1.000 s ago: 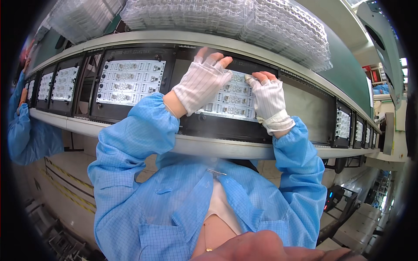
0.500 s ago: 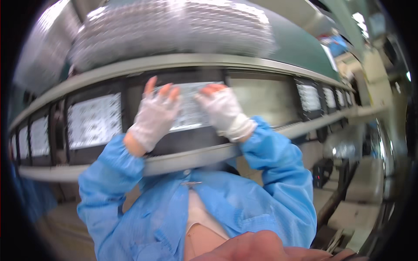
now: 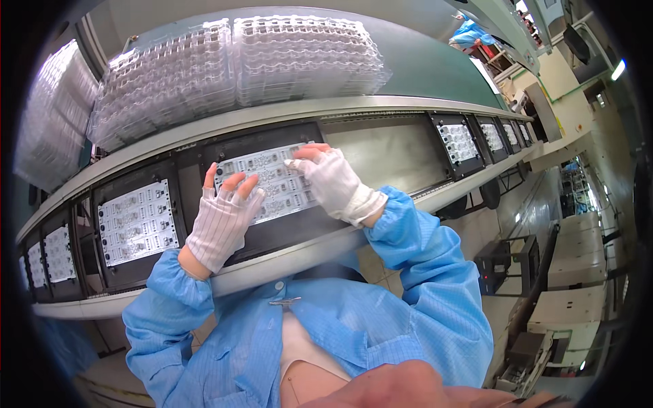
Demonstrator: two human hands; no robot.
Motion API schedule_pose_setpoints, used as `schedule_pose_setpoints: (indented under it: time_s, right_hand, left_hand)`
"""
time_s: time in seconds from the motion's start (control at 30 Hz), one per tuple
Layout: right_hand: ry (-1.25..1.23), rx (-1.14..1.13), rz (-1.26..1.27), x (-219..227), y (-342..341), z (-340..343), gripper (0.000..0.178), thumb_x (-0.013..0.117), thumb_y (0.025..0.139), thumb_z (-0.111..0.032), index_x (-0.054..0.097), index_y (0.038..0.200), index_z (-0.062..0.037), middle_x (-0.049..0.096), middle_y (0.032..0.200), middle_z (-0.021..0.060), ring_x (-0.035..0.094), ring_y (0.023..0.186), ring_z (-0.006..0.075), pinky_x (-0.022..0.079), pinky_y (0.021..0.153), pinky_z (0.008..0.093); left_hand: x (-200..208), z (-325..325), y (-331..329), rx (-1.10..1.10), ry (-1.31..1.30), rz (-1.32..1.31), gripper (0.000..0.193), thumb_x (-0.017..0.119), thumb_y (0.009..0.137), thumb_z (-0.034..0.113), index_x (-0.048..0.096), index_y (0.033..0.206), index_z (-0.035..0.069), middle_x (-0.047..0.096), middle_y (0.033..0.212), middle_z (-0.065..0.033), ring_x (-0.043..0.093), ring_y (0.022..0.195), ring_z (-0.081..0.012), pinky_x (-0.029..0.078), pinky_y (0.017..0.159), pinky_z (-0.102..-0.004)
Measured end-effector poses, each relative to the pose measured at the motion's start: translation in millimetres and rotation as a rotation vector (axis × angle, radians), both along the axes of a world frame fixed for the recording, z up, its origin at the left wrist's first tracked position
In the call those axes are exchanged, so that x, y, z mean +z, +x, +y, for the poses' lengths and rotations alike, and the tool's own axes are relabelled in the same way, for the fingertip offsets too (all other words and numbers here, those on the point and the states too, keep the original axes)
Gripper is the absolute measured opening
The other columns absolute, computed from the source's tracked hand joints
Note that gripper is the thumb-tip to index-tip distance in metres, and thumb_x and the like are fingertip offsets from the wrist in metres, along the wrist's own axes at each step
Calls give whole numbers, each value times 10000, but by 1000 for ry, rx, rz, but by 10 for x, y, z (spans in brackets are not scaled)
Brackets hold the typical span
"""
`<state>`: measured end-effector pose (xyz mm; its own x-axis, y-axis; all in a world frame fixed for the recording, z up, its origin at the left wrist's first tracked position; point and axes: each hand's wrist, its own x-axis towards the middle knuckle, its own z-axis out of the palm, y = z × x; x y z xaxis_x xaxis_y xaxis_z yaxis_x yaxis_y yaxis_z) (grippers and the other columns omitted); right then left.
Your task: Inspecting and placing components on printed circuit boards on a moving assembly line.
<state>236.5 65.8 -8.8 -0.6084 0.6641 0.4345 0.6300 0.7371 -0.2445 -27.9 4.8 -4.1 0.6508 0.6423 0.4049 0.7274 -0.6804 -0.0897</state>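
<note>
In front of me a white circuit board panel (image 3: 275, 180) with rows of small parts lies in a black carrier frame (image 3: 286, 234). My left hand (image 3: 221, 221), in a white glove with bare fingertips, is over the panel's left side, its fingers apart and bent toward the board. On the panel's upper right is my right hand (image 3: 337, 183), gloved likewise. Its fingers are curled together near the board's surface; whatever is between them, if anything, is too small or hidden to make out.
More carriers with white circuit board panels stand along the rail line, one to the left (image 3: 138, 223) and one to the right (image 3: 457, 143). Stacked clear plastic trays (image 3: 306, 58) sit on a green surface (image 3: 428, 75) behind the rail (image 3: 381, 102). Equipment (image 3: 507, 265) stands at right.
The view has shifted and sharpened. Both hands remain over the same panel; the left fingers are lower along its left side, and the right hand still works at its upper right.
</note>
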Motion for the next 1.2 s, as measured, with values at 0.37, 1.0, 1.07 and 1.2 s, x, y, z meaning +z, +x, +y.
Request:
schedule_pose_setpoints:
  time_s: [0.37,1.0,1.07,1.2]
  right_hand:
    - [49,16,-96,258,259,-246,481,559,755,35,687,1200,-95,669,1153,99,598,1125,354,472,954,446]
    - [37,-11,-232,178,131,-405,496,582,714,62,700,1169,-96,660,1169,94,590,1156,333,458,988,439]
    - [16,-21,-167,207,177,-415,496,576,714,64,703,1166,-97,661,1167,96,588,1158,332,455,990,440]
    - [-2,-29,-102,294,224,-514,492,577,732,53,706,1179,-103,666,1156,88,576,1178,325,450,999,436]
  left_hand:
    - [63,42,94,118,-15,-196,430,662,731,33,652,1152,119,599,1205,-78,565,1176,-266,306,1132,-606]
    - [11,38,93,99,-124,-150,567,724,673,-4,663,1195,208,589,1294,-41,534,1256,-254,240,1186,-596]
    - [73,-13,106,44,-142,-161,563,726,675,3,664,1195,210,589,1294,-36,534,1255,-252,242,1185,-597]
    - [64,-89,154,-70,-112,-138,429,701,723,62,675,1141,159,637,1228,-59,568,1205,-254,265,1153,-672]
